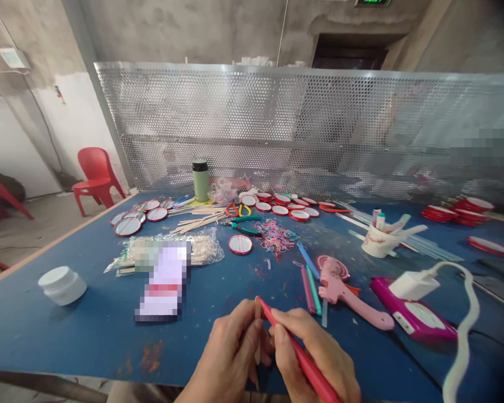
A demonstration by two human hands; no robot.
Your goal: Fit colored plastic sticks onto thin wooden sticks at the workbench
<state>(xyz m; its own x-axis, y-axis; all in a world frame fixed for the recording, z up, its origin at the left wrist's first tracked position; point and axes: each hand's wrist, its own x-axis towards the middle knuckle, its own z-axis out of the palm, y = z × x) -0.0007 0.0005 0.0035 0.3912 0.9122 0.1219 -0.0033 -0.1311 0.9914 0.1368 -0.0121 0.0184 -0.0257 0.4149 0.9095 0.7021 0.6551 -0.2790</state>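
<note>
Near the table's front edge, my left hand (231, 350) pinches a thin, flat wooden stick (257, 351), held roughly upright. My right hand (319, 352) grips a red pen-shaped tool (304, 364) like a pen. The tool slants up to the left, and its tip is at the top end of the stick; whether they touch I cannot tell. To the right of my hands lie a pink glue gun (340, 294) and several coloured pen-like rods (313, 290). Farther back, small coloured rubber bands (275, 238) form a pile beside a white disc with a red rim (240, 244).
At left are a white jar (62, 285), a blurred-out phone-like object (163, 291) and bagged sticks (205, 249). Pliers (246, 228), a green bottle (200, 182) and more discs lie behind. A purple power strip (432, 322) and paper cup (376, 243) stand right.
</note>
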